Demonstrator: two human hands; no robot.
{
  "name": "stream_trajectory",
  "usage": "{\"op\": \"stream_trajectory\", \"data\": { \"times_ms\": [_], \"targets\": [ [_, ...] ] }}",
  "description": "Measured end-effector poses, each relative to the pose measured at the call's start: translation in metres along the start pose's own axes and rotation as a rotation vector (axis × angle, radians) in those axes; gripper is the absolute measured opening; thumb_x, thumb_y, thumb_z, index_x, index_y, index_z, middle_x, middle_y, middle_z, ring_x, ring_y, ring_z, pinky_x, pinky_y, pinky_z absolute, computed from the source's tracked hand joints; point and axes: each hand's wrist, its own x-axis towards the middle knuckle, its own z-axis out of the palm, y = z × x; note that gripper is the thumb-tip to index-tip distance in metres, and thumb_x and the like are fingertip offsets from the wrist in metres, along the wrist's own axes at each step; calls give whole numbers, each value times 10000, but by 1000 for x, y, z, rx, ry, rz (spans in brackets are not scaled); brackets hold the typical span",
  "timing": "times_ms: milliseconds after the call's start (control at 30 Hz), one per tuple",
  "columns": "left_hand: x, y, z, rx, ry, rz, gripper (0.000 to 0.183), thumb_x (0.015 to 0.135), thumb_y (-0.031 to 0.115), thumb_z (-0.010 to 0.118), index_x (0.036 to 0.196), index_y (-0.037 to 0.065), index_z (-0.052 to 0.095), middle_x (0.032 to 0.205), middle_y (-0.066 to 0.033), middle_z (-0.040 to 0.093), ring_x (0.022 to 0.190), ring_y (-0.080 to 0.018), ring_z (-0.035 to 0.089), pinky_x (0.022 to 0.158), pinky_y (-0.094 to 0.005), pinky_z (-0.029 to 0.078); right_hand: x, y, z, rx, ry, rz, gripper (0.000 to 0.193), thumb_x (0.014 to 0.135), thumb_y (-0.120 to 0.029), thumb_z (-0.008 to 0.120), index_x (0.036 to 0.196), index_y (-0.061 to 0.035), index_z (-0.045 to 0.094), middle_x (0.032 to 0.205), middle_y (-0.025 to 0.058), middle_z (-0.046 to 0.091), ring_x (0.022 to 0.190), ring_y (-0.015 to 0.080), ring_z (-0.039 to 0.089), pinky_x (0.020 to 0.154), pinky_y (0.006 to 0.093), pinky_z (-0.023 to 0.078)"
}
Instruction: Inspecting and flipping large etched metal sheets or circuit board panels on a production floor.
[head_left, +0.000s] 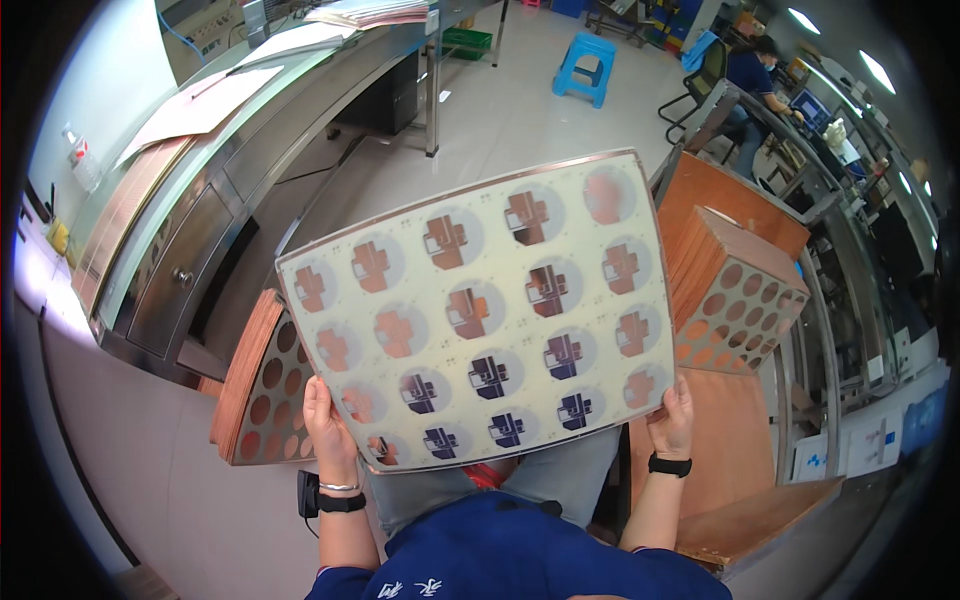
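A large pale panel [455,345] with rows of round copper-patterned areas is held up in front of me, tilted over my lap. It looks like a circuit board panel with a thin copper-coloured edge. My left hand [331,425] grips its lower left side, thumb on the face. At the lower right corner, my right hand [671,412] holds the other side, with its fingers partly behind the panel. To the left leans a stack of copper-edged panels [250,390] with dark round spots. Another stack of such panels [735,300] stands on the right.
A wooden rack [715,430] supports the right stack. A metal desk [230,185] with papers [200,105] runs along the left. Farther off are a blue stool [586,70], a green basket [467,42] and a seated person [750,85] at a bench.
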Motion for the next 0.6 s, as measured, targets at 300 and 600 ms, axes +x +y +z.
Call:
{"op": "stream_trajectory", "data": {
  "times_ms": [300,600],
  "targets": [
    [1,4,-5,104,59,-1,156,958,179,485,986,38,546,852,-11,616,680,-55,552,616,-181,459,0,-14,-12,-35,-148,37,241,853,-126,640,1046,-54,515,970,47,629,885,134,603,821,287,468],
    [-1,7,-2,175,84,-23,129,927,103,482,1006,21,542,889,-38,621,704,-70,562,641,-185,462,-3,-14,-2,-85,-101,10,251,921,-273,561,1013,-45,510,906,15,592,827,88,559,756,245,446]
  ]
}}
